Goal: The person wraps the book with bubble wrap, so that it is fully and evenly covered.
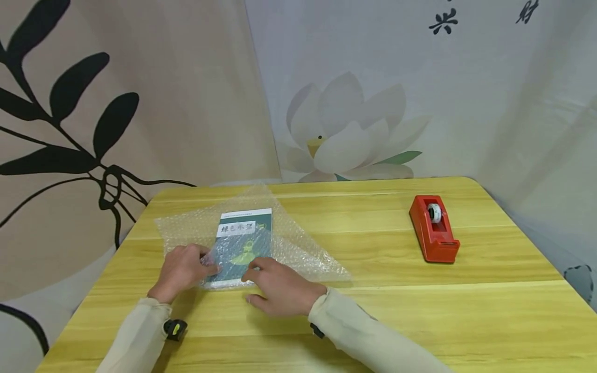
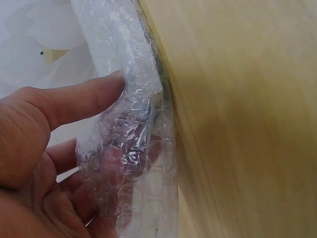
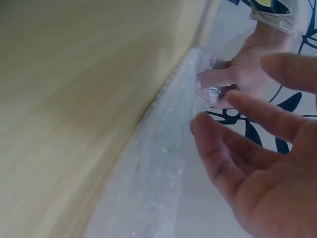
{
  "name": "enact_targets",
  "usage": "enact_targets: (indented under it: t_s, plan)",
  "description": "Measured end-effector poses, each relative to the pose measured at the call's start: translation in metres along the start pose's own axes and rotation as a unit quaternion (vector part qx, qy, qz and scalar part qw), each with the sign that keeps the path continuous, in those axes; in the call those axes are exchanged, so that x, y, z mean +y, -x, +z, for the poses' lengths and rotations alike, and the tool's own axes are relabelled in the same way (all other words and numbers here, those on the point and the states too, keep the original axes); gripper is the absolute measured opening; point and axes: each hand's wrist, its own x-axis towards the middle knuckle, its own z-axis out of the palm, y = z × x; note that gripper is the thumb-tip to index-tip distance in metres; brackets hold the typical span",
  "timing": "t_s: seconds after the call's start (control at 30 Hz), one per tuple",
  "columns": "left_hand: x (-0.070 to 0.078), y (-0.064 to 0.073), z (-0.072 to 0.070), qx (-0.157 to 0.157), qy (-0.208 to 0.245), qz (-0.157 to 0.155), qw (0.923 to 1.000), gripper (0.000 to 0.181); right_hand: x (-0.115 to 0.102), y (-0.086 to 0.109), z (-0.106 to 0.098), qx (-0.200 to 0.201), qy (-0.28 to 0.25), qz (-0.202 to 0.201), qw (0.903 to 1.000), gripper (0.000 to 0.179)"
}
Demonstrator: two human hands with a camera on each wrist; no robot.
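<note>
A green book with a white title label lies on the table, with a sheet of bubble wrap around it and partly folded over its lower part. At the book's left side my left hand pinches the bubble wrap. The left wrist view shows the thumb against the wrap, while the other fingers show through the plastic. My right hand hovers at the book's lower right corner, fingers loosely bent and apart. Between its thumb and fingers nothing is held in the right wrist view.
A red tape dispenser with a roll of tape stands at the right on the wooden table. Behind the table hangs a printed curtain with leaves and a lotus.
</note>
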Motion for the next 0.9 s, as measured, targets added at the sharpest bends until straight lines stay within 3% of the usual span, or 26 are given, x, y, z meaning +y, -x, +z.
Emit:
enact_targets:
  t_s: [0.1,0.33,0.67,0.9]
  plan:
    - [-0.001,-0.001,0.0,0.004,-0.001,0.002,1.0,0.031,0.002,-0.005,0.002,0.001,0.006,0.01,0.9999,0.039]
    - [-0.003,-0.002,0.0,0.003,0.009,-0.002,0.9999,0.029,0.006,-0.013,0.009,-0.045,0.043,0.036,0.9974,0.05]
    - [-0.01,-0.002,0.002,-0.003,0.042,-0.009,0.9991,0.059,0.008,-0.02,0.013,-0.071,0.08,0.053,0.9928,0.05]
    - [-0.026,-0.003,-0.002,-0.024,0.117,0.014,0.9928,0.038,0.018,-0.026,0.008,-0.102,0.032,0.06,0.9925,0.045]
